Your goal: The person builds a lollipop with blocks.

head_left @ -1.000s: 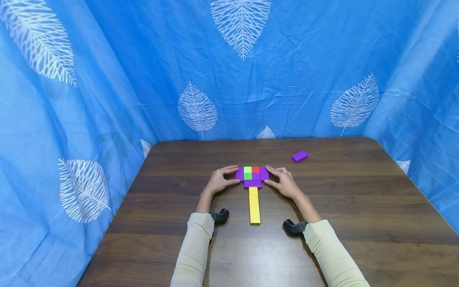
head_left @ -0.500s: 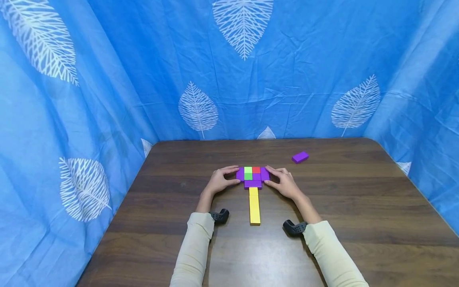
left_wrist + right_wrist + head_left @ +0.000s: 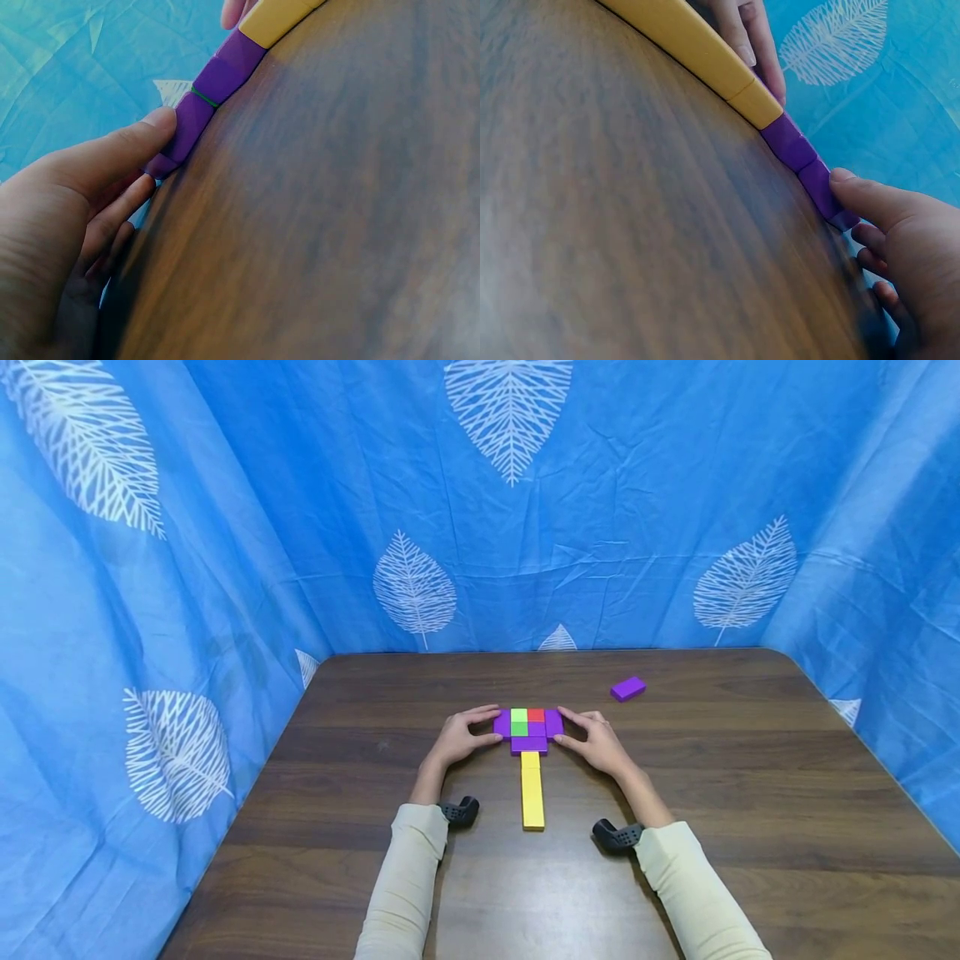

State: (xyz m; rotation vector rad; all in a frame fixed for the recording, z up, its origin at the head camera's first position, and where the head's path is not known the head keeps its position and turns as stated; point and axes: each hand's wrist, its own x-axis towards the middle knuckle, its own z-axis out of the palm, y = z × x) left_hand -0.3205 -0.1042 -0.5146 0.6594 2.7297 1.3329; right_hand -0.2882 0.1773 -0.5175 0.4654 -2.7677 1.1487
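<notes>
My left hand [image 3: 455, 739] pinches the left purple block [image 3: 502, 723] between thumb and fingers. On the opposite side, my right hand [image 3: 602, 747] has its thumb and index finger at the ends of the right purple block [image 3: 553, 723]. Between these blocks lie a light green block [image 3: 518, 715], a green block [image 3: 519, 729], a red block [image 3: 535, 715] and a small purple piece [image 3: 536, 729]. A crosswise purple block [image 3: 528, 745] sits below them, and a yellow strip [image 3: 532, 797] runs from it toward me. In the right wrist view, the thumb [image 3: 844, 176] touches purple.
A loose purple block [image 3: 627, 688] lies on the brown wooden table [image 3: 337, 877], behind and to the right of the arrangement. A blue leaf-patterned curtain [image 3: 622, 485] hangs around the back and sides. Both wrists wear black devices.
The hands and the arrangement stay in place. My right index finger shifts very slightly, and the whole head view has moved a little.
</notes>
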